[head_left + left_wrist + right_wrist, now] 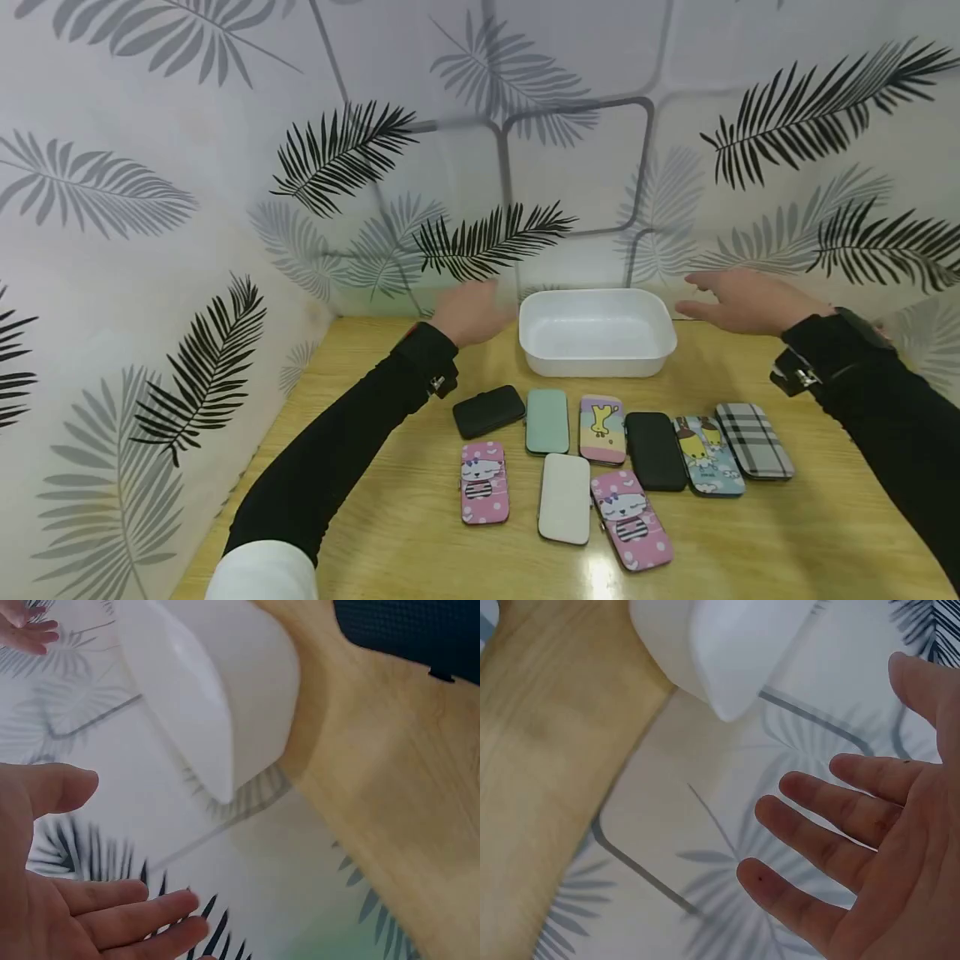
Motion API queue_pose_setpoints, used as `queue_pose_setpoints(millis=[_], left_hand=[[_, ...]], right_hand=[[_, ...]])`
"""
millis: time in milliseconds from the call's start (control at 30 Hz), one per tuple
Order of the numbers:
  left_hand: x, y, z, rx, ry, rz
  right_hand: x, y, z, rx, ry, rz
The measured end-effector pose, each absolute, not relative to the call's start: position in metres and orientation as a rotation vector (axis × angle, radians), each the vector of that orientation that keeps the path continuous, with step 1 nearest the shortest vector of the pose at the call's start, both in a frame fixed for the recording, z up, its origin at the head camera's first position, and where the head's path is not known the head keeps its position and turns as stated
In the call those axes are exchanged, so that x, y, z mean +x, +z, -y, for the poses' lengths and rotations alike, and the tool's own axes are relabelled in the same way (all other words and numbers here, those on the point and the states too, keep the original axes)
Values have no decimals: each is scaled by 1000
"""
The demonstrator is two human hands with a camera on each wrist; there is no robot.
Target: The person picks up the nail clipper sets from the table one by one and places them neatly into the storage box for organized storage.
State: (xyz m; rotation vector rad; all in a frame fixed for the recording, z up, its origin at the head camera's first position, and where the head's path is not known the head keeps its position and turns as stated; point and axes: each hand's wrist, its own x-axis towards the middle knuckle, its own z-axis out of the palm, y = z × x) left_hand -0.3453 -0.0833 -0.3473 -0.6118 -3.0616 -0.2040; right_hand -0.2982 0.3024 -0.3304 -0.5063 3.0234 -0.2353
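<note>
A white plastic basin [597, 367] stands at the back of the wooden table, against the patterned wall. To its left my left hand [472, 313] hovers apart from it, fingers spread and holding nothing; the left wrist view shows the same hand [112, 900] beside the basin's wall [259, 682]. On the other side my right hand [750, 302] is raised off the basin's right end, its fingers [817, 844] extended with nothing in them. In front of the basin lie several flat rectangular cases, among them a black one [489, 412] and a mint green one [547, 422].
Other cases lie nearby: a yellow-and-purple one [602, 429], a second black one [656, 451], a blue cartoon one [708, 455], a plaid one [753, 441], a white one [565, 499] and two pink cat-print ones [484, 482]. Leaf-patterned cloth [360, 250] borders the table's back.
</note>
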Motion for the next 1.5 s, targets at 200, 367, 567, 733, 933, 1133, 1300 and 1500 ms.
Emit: queue_pose_setpoints(millis=[200, 367, 567, 733, 933, 1133, 1300, 1500], left_hand=[[-371, -386, 63, -531, -130, 3148], [-388, -419, 45, -434, -227, 3241], [-392, -431, 24, -396, -205, 3280], [-391, -429, 17, -347, -125, 3270], [-385, -434, 15, -357, -106, 3265], [-371, -436, 14, -383, -78, 3273], [-369, -441, 12, -395, -44, 3239], [-365, -442, 16, -363, -67, 3223]], right_hand=[[-310, -363, -293, -480, -301, -2969], [-324, -393, -287, -400, -334, -2942], [-335, -417, -278, -359, -334, -2969], [-338, -418, -273, -383, -316, -2999], [-332, -421, -268, -327, -322, -2961], [-321, -431, -272, -348, -367, -2977], [-315, -438, -277, -411, -395, -3007], [-310, -433, -268, -396, -407, -2983]])
